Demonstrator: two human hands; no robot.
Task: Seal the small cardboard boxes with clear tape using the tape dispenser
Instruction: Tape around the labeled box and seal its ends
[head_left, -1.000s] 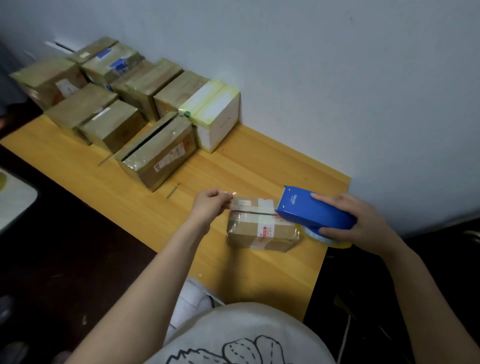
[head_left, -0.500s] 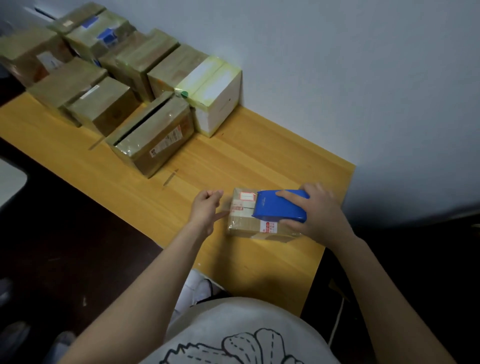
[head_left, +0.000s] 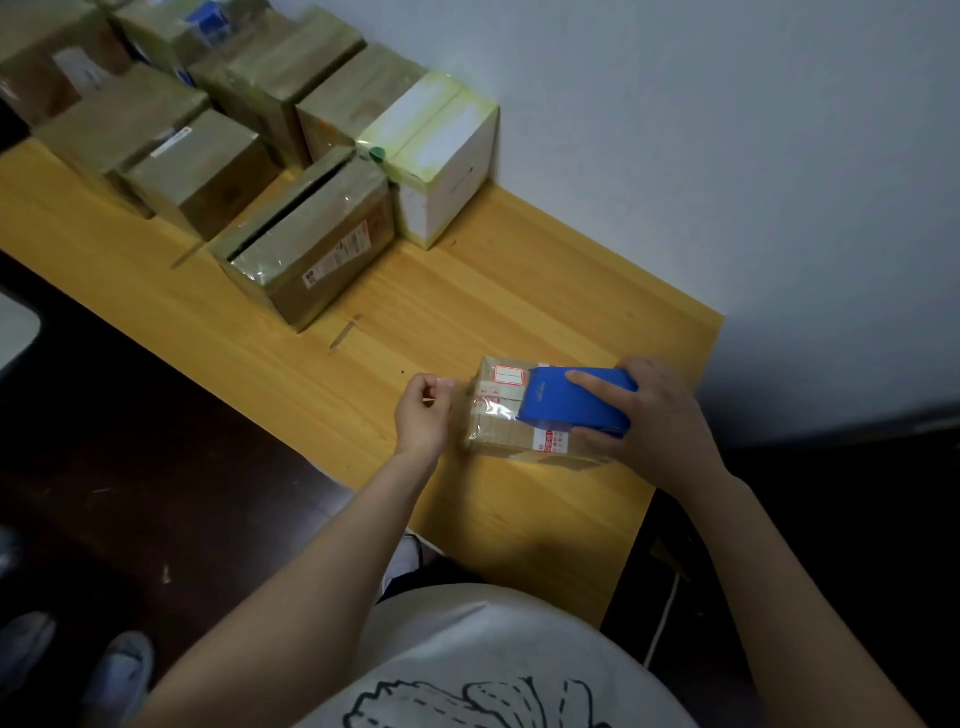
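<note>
Head view: we saw box (head_left: 498, 421) lengthwise between hands, right hand (head_left: 660, 415) gripping tape dispenser (head_left: 566, 410), left hand (head_left: 423, 413) pinching clear tape (head_left: 462, 392).

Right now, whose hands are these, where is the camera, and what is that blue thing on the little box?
There is no machine here: these are a person's two bare hands. The camera sits on their head and looks down. The right hand grips a blue tape dispenser and holds it on top of a small cardboard box. The left hand, beside the box, seems to pinch the end of the clear tape. The box sits on a wooden table. Further back, by the wall, stand more boxes, one a white box.
</note>
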